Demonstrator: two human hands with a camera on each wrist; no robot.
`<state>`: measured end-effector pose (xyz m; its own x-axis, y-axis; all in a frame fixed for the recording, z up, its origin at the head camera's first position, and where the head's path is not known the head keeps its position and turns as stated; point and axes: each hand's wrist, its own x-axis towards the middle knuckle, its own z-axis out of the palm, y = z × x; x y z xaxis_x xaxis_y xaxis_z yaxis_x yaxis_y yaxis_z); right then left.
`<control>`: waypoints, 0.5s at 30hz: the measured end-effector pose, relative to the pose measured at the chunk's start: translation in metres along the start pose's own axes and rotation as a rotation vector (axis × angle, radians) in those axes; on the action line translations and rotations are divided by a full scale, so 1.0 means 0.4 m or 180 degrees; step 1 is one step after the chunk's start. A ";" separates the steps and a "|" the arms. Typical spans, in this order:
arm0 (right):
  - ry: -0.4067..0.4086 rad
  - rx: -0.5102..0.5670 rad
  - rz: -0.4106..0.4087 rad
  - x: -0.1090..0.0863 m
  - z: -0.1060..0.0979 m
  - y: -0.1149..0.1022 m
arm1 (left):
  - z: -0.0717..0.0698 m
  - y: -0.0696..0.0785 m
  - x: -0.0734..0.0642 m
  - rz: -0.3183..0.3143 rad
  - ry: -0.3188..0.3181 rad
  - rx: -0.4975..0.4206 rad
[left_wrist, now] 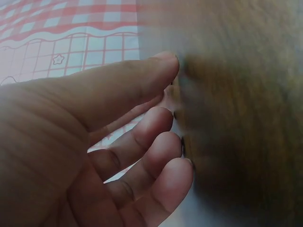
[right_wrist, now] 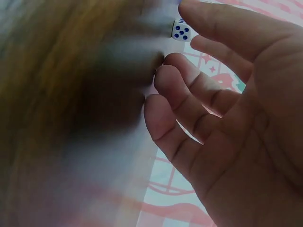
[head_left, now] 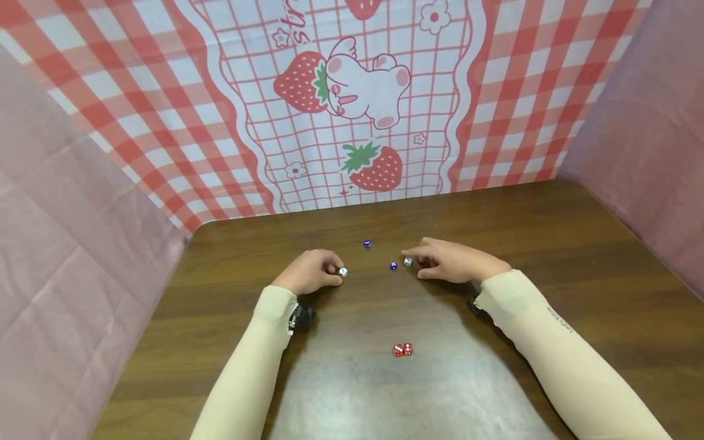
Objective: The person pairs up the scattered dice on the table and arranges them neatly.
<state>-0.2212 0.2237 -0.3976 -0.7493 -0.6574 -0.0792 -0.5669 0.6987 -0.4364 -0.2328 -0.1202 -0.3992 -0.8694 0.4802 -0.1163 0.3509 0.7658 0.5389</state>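
My left hand (head_left: 310,272) rests on the brown table (head_left: 550,244) with its fingers curled. Its thumb and forefinger tips close on a small white die (head_left: 343,272). In the left wrist view the left hand (left_wrist: 142,123) fills the frame and the die is hidden behind the thumb. My right hand (head_left: 451,261) lies flat with relaxed fingers. Its fingertips (right_wrist: 189,9) touch a second white die (head_left: 407,261), which shows blue pips (right_wrist: 181,30) in the right wrist view. Between the hands lie two blue dice (head_left: 393,265) (head_left: 366,244).
Two red dice (head_left: 402,349) sit side by side nearer to me, in the middle of the table. A red-checked strawberry cloth (head_left: 352,98) hangs at the back. Pink cloth walls (head_left: 66,244) close off both sides.
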 end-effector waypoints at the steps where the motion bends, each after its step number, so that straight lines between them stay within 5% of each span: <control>1: 0.0011 -0.0022 -0.0008 0.000 0.001 0.000 | 0.002 -0.001 -0.001 0.0021 -0.0008 -0.0011; 15: 0.0156 -0.0083 0.0025 0.001 0.003 -0.007 | 0.013 0.008 -0.003 0.0120 0.0071 0.0081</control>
<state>-0.2195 0.2211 -0.3973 -0.7692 -0.6379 -0.0382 -0.5693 0.7112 -0.4124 -0.2287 -0.1160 -0.4017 -0.8628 0.4995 -0.0775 0.3920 0.7580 0.5213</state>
